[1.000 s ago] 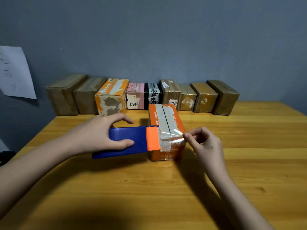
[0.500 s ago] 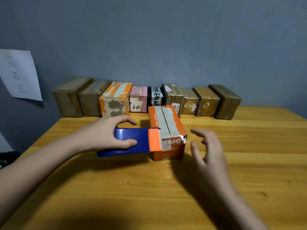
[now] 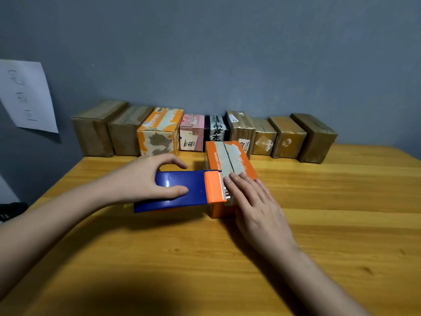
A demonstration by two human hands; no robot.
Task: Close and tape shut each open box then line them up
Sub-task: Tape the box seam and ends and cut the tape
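— On the wooden table [image 3: 341,224], what stood out first?

— Behind the orange box [image 3: 230,160], a row of nine sealed boxes [image 3: 282,140] ran along the grey wall [image 3: 227,53], touching side to side. Brown ones sat at both ends, an orange-and-white one, a pink one and a black-and-white one nearer the middle. A sheet of paper [image 3: 27,96] hung on the wall, well left of the orange box.

— And the orange box itself?

— It sat alone in front of that row, flaps folded down, a seam running along its top.

— The hands?

— The left hand [image 3: 145,179] gripped the blue tape dispenser [image 3: 182,190], thumb and fingers curled round its body. The dispenser's orange head and toothed blade lay against the box's near left edge. The right hand [image 3: 257,206] lay flat, fingers straight and together, pressing on the near end of the box top just beside the blade.

— Was tape visible?

— I couldn't tell.
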